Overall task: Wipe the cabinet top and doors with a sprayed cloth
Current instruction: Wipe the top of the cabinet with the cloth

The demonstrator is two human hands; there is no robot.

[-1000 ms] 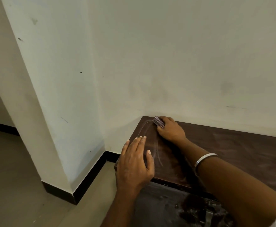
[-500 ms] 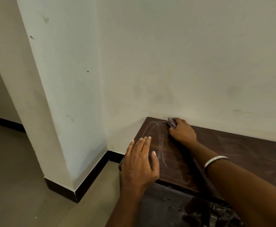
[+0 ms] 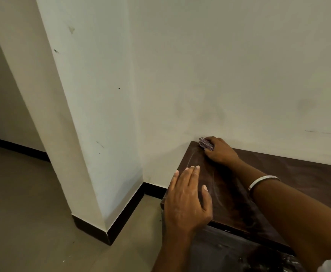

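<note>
A dark brown wooden cabinet top (image 3: 298, 179) runs along the wall at the lower right, dusty with curved wipe marks near its left end. My right hand (image 3: 221, 151) presses a bunched checkered cloth (image 3: 205, 143) into the back left corner of the top, against the wall. A silver bangle (image 3: 262, 182) sits on that wrist. My left hand (image 3: 188, 199) lies flat, fingers together, on the front left corner of the top and holds nothing. Part of the cabinet front (image 3: 225, 250) shows below the top, dark and smeared.
A cream wall (image 3: 229, 75) rises right behind the cabinet. A white pillar (image 3: 94, 118) with a black skirting (image 3: 121, 218) juts out to the left. Grey tiled floor (image 3: 29, 213) lies between the pillar and the cabinet's left side.
My right hand slid the cloth along the back edge near the wall, ending at the back left corner. My left hand has stayed flat on the front left corner.
</note>
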